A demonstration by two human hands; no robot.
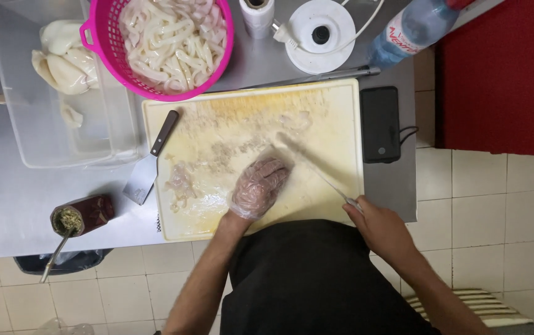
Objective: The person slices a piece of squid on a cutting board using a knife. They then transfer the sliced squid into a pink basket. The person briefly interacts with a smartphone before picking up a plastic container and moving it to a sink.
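basket: pink, far left, cut squid
tub: clear, far left
phone: right
bottle: far right
scraper: left

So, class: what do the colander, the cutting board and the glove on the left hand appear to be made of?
The colander looks like glossy pink moulded plastic, with a slotted wall. The cutting board seems matte cream plastic, stained yellowish and scuffed. The glove on the left hand is probably thin clear plastic film: it wrinkles and skin shows through.

Two forearms reach up from the bottom edge. The left hand — covered in a thin clear glove — lies palm down, fingers curled slightly forward. The right hand is bare, closed in a grip, wrist angled inward.
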